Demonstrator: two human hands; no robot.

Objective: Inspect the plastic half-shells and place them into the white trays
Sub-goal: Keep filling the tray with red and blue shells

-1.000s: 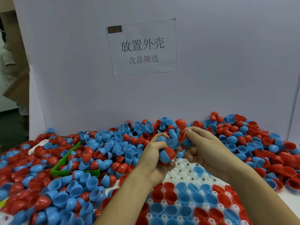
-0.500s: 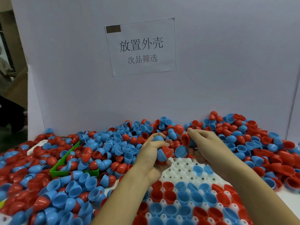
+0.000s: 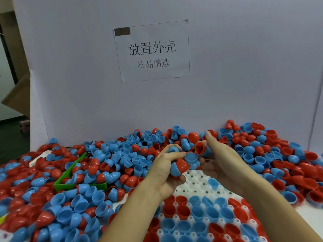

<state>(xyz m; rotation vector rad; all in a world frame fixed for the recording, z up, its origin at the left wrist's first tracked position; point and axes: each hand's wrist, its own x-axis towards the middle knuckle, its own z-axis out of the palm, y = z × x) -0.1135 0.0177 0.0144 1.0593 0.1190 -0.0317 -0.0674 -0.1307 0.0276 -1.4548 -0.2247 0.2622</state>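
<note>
shells first: glossy plastic half-shells in red and blue point(image 3: 111, 154), egg-cup shaped and hollow, lie heaped across the desk point(image 3: 312, 215) on both sides of the hands and beyond them up to the white backboard point(image 3: 244, 67). many sit nested, a red one inside a blue or the reverse. the left hand point(image 3: 166, 173) is curled shut around a clutch of them: a blue half-shell joined to a red half-shell point(image 3: 180, 167) bulges out by the thumb, and another blue shell point(image 3: 172, 149) rides on top of the fingers. the right hand point(image 3: 218, 159) is raised with its palm turned inward and pinches a red half-shell nested in a blue one point(image 3: 202, 149) between thumb and fingertips; a loose blue half-shell point(image 3: 191, 158) shows its open mouth in the gap between the two hands, and which hand holds it cannot be told. both forearms come up from the bottom edge and the hands nearly meet.

below the hands lies the white moulded plastic tray point(image 3: 195, 186) with rows of round pockets. its near rows are filled with red and blue shells set mouth up; the rows right under the hands are mostly bare, with one blue shell point(image 3: 213, 182) beneath the right wrist. left of the left hand a green plastic bin point(image 3: 80, 186) sits half buried in the pile. above the hands a white paper sign point(image 3: 152, 51) with printed chinese characters is fixed to the backboard.
</note>
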